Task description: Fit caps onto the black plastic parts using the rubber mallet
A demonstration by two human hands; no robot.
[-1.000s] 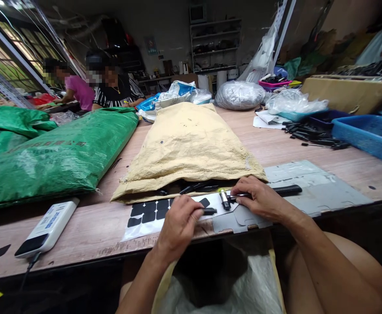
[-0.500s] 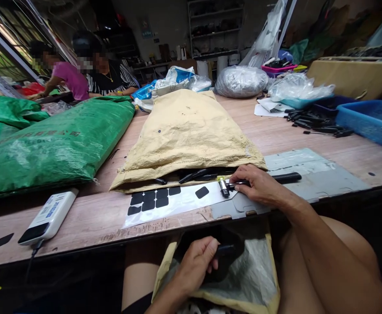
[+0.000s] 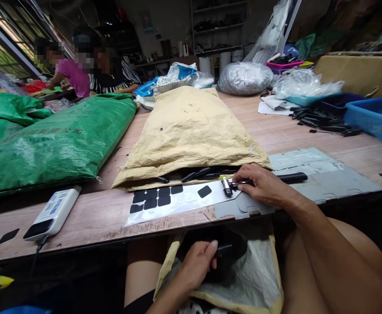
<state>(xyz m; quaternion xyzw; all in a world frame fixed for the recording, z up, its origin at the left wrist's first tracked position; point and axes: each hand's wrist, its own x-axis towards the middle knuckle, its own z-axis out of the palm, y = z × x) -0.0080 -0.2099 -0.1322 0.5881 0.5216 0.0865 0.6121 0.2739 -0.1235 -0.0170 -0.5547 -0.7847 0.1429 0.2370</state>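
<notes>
Head view: right hand (image 3: pixel 259 182) holds one hammer (image 3: pixel 226 187); left hand (image 3: pixel 197 262), one dark rod (image 3: pixel 224 249).

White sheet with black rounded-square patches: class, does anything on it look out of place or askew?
Yes. One lone black patch lies tilted and apart on the white sheet, right of the grouped black patches, which sit in rough rows.
</notes>
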